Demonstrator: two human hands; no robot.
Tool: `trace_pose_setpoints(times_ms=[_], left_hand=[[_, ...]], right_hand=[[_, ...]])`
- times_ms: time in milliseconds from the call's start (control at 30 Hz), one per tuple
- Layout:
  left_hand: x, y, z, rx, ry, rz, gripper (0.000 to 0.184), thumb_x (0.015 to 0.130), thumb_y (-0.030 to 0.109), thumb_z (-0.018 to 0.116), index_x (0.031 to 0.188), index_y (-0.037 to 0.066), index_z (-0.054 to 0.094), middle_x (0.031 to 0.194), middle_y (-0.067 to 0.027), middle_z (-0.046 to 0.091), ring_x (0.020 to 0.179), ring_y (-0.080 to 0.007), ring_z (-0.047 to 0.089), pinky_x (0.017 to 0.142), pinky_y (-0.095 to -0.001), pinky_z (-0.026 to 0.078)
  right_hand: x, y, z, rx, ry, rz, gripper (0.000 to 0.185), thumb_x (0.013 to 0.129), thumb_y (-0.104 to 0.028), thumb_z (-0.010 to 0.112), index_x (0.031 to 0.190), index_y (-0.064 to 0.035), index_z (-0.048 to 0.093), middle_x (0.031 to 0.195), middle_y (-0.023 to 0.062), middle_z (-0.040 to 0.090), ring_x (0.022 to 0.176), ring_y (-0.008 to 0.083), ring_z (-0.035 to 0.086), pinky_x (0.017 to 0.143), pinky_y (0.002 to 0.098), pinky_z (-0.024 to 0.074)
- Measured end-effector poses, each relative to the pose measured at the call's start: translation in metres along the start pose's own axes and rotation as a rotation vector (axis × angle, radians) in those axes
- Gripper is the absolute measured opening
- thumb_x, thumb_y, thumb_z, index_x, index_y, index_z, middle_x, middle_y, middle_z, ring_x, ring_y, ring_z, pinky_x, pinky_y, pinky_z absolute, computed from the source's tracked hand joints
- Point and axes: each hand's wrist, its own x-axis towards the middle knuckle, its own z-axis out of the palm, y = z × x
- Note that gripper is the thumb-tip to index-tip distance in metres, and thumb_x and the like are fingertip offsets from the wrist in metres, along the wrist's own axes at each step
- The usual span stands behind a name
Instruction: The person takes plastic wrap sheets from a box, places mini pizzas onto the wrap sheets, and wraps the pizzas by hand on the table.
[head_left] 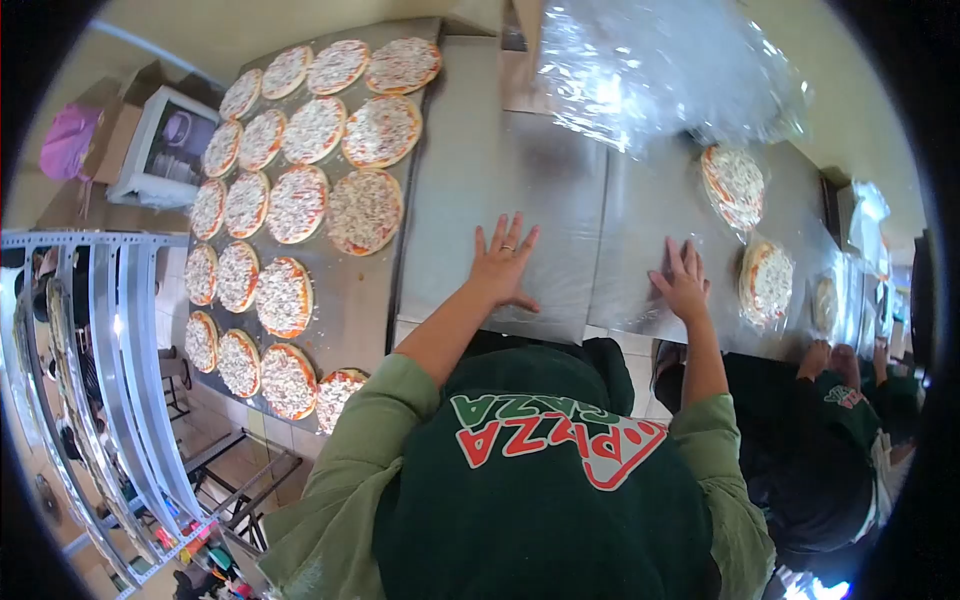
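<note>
My left hand (505, 265), with a ring on one finger, lies spread on the bare metal table (450, 180). Farther right, my right hand (684, 285) rests on clear plastic film (640, 220) over the tabletop, its fingers apart. Neither hand holds anything. Left of my left hand, several rows of round pizzas (365, 212) topped with white shreds and red sauce lie on a dark board (350, 290). Beyond my right hand are two stacks of pizzas in clear plastic, an upper one (735, 185) and a lower one (767, 283).
A heap of clear plastic bags (660, 70) covers the back of the table. Metal shelving (130, 350) stands at the left, below a boxed item (170, 145) and a pink bag (70, 142). Co-workers in dark clothes (815, 440) are at the right, hands at the table edge.
</note>
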Motion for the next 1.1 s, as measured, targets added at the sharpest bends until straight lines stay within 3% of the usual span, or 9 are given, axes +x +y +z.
trace_pose_setpoints(times_ms=[67, 167, 233, 300, 400, 500, 700, 867, 1100], left_hand=[[-0.006, -0.008, -0.006, 0.058, -0.004, 0.0, 0.095, 0.059, 0.048, 0.075, 0.135, 0.014, 0.029, 0.142, -0.0212, 0.017, 0.132, -0.0355, 0.014, 0.105, -0.0532, 0.011], [-0.034, -0.049, -0.023, -0.301, 0.472, -0.219, 0.09, 0.065, 0.043, 0.073, 0.136, 0.012, 0.027, 0.141, -0.0208, 0.018, 0.131, -0.0344, 0.017, 0.106, -0.0499, 0.013], [-0.06, -0.095, -0.011, -0.701, 1.054, -0.73, 0.082, 0.073, 0.046, 0.065, 0.134, 0.006, 0.028, 0.139, -0.0185, 0.023, 0.128, -0.0323, 0.023, 0.103, -0.0468, 0.019], [-0.095, -0.14, -0.035, -1.751, 0.982, -0.778, 0.086, 0.078, 0.06, 0.051, 0.133, 0.0, 0.026, 0.138, -0.016, 0.024, 0.128, -0.029, 0.023, 0.103, -0.0443, 0.021], [-0.102, -0.165, -0.057, -2.211, 1.041, -1.138, 0.091, 0.079, 0.07, 0.033, 0.133, -0.003, 0.026, 0.133, -0.0155, 0.031, 0.125, -0.0271, 0.028, 0.104, -0.0425, 0.021], [-0.101, -0.183, -0.059, -2.29, 0.998, -1.062, 0.096, 0.078, 0.075, 0.024, 0.135, -0.002, 0.024, 0.134, -0.0168, 0.031, 0.127, -0.028, 0.028, 0.106, -0.0448, 0.016], [-0.076, -0.19, -0.038, -2.48, 1.023, -0.288, 0.096, 0.075, 0.078, 0.015, 0.138, 0.007, 0.024, 0.144, -0.0134, 0.022, 0.132, -0.0322, 0.021, 0.105, -0.0533, 0.018], [-0.049, -0.151, -0.049, -2.151, 1.136, -0.183, 0.088, 0.077, 0.075, 0.016, 0.137, 0.011, 0.028, 0.14, -0.0131, 0.029, 0.128, -0.0341, 0.029, 0.103, -0.0551, 0.025], [0.002, -0.056, -0.005, -2.34, 0.432, -0.233, 0.089, 0.076, 0.074, 0.031, 0.133, 0.005, 0.033, 0.135, -0.017, 0.037, 0.121, -0.0366, 0.039, 0.102, -0.0507, 0.03]], right_hand=[[0.008, 0.01, 0.008, 0.076, -0.05, -0.007, 0.074, 0.074, -0.043, 0.063, 0.138, -0.0287, 0.027, 0.145, 0.0115, 0.018, 0.132, 0.032, 0.018, 0.097, 0.0625, 0.0211], [-0.001, -0.009, -0.006, -0.17, 0.013, -0.013, 0.071, 0.074, -0.039, 0.063, 0.136, -0.0268, 0.031, 0.145, 0.0089, 0.019, 0.132, 0.0316, 0.019, 0.099, 0.0605, 0.0205], [-0.008, -0.014, -0.005, -0.236, 0.005, 0.037, 0.067, 0.075, -0.036, 0.063, 0.134, -0.0253, 0.034, 0.144, 0.0082, 0.021, 0.132, 0.0312, 0.021, 0.099, 0.0596, 0.0208], [-0.011, -0.014, 0.004, -0.151, 0.043, 0.043, 0.061, 0.076, -0.032, 0.062, 0.131, -0.0229, 0.038, 0.142, 0.0083, 0.026, 0.131, 0.0303, 0.024, 0.099, 0.0589, 0.0216], [-0.009, -0.015, 0.01, -0.08, 0.093, 0.038, 0.055, 0.077, -0.028, 0.061, 0.128, -0.021, 0.042, 0.14, 0.0087, 0.03, 0.129, 0.0296, 0.028, 0.099, 0.0571, 0.0231], [-0.013, -0.017, 0.009, -0.026, 0.104, 0.036, 0.053, 0.076, -0.025, 0.061, 0.126, -0.0183, 0.044, 0.136, 0.0111, 0.034, 0.126, 0.0305, 0.032, 0.098, 0.0514, 0.0275], [-0.014, -0.011, 0.014, 0.104, 0.175, -0.022, 0.053, 0.074, -0.021, 0.064, 0.123, -0.015, 0.046, 0.123, 0.0132, 0.043, 0.111, 0.0334, 0.043, 0.093, 0.0443, 0.0362], [-0.03, -0.01, 0.012, 0.115, 0.226, 0.017, 0.056, 0.073, -0.022, 0.066, 0.124, -0.0135, 0.044, 0.115, 0.0134, 0.045, 0.103, 0.0331, 0.046, 0.085, 0.0433, 0.0412], [-0.039, 0.022, 0.021, 0.071, 0.298, 0.031, 0.052, 0.079, -0.022, 0.06, 0.127, -0.0131, 0.042, 0.119, 0.0104, 0.045, 0.105, 0.0306, 0.046, 0.084, 0.0418, 0.0417]])
